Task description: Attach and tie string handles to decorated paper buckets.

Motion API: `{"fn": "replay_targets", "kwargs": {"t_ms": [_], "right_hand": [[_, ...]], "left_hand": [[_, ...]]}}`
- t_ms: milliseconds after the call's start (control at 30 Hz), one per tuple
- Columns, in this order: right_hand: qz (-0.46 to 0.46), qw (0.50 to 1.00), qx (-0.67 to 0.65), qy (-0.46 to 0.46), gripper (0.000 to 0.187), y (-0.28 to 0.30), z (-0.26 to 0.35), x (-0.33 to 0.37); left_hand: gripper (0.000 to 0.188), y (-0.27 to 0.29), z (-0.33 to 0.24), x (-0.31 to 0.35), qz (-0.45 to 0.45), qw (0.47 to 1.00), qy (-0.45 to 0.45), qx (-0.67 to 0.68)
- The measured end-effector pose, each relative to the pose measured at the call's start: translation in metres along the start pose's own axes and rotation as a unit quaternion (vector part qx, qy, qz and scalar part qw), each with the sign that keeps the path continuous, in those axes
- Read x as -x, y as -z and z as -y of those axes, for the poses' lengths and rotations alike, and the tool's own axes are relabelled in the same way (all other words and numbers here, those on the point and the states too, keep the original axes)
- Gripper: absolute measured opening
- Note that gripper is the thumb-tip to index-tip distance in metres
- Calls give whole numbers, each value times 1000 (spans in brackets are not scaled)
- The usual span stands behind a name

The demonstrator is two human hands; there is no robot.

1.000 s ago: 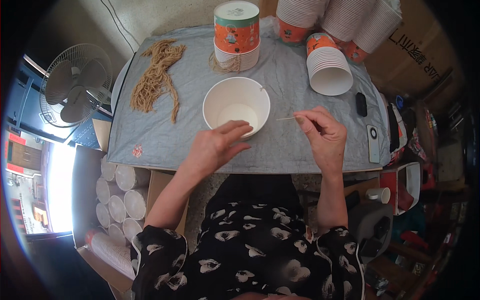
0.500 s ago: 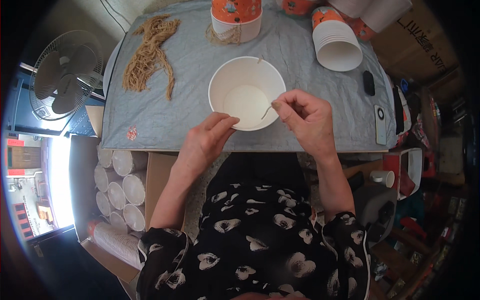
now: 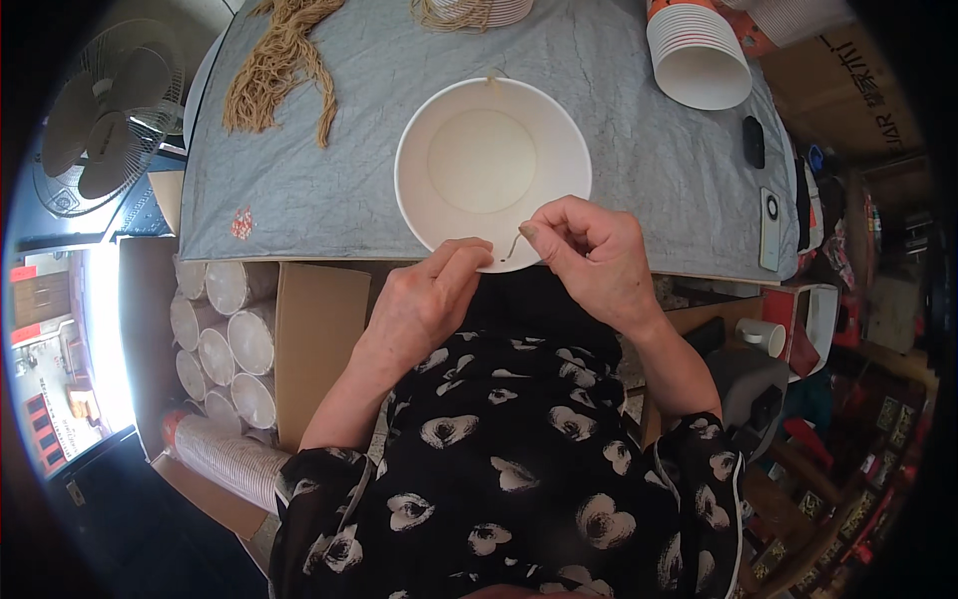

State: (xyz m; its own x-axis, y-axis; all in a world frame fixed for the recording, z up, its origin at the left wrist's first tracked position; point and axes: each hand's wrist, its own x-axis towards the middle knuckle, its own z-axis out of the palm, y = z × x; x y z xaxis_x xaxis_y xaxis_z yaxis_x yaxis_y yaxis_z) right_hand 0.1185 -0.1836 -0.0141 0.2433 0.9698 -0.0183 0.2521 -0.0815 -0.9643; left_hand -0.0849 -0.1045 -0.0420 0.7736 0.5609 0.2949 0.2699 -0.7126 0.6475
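A white paper bucket (image 3: 414, 165) is tilted at the table's near edge, its open mouth facing me. My left hand (image 3: 424, 295) grips its near rim, fingertips inside and the thumb hidden behind the wall. Between the thumb and forefinger of my right hand (image 3: 599, 262) is pinched a short piece of twine (image 3: 515, 243). The twine's free end hangs inside the bucket, close to a small dark hole (image 3: 502, 261) in the near wall; I cannot tell whether it enters. At the far rim a tan bit of twine (image 3: 491, 82) shows.
A loose bundle of tan twine (image 3: 284, 75) lies at the back left. Nested white buckets (image 3: 704, 75) lie on their side at the back right, with a black object (image 3: 753, 142) and a phone (image 3: 769, 228) nearer. A cardboard box (image 3: 319, 349) of stacked buckets stands lower left.
The bucket has come nearer and tilted toward me, its near rim now at the table edge. My right hand has brought the twine's end down beside the hole. The whole view has shifted.
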Motion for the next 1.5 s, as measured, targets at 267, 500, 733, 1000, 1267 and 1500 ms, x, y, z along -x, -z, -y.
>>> {"fn": "replay_targets", "kwargs": {"t_ms": [267, 500, 733, 1000, 1267, 1500], "right_hand": [[-28, 1000, 7, -8, 13, -6, -5, 2], [-24, 999, 33, -9, 14, -6, -5, 0], [-18, 999, 40, -2, 15, -6, -6, 0], [-11, 997, 71, -1, 15, -6, -3, 0], [-26, 987, 151, 39, 16, -10, 2, 0], [-3, 993, 121, 12, 13, -7, 4, 0]], "left_hand": [[22, -5, -2, 2, 9, 1000, 10, 8], [14, -7, -1, 1, -2, 1000, -14, 6], [22, -6, -4, 2, 7, 1000, 15, 9], [25, -5, -5, 2, 7, 1000, 18, 13], [29, -2, -8, 0, 6, 999, 31, 19], [30, -1, -7, 0, 8, 999, 40, 22]]}}
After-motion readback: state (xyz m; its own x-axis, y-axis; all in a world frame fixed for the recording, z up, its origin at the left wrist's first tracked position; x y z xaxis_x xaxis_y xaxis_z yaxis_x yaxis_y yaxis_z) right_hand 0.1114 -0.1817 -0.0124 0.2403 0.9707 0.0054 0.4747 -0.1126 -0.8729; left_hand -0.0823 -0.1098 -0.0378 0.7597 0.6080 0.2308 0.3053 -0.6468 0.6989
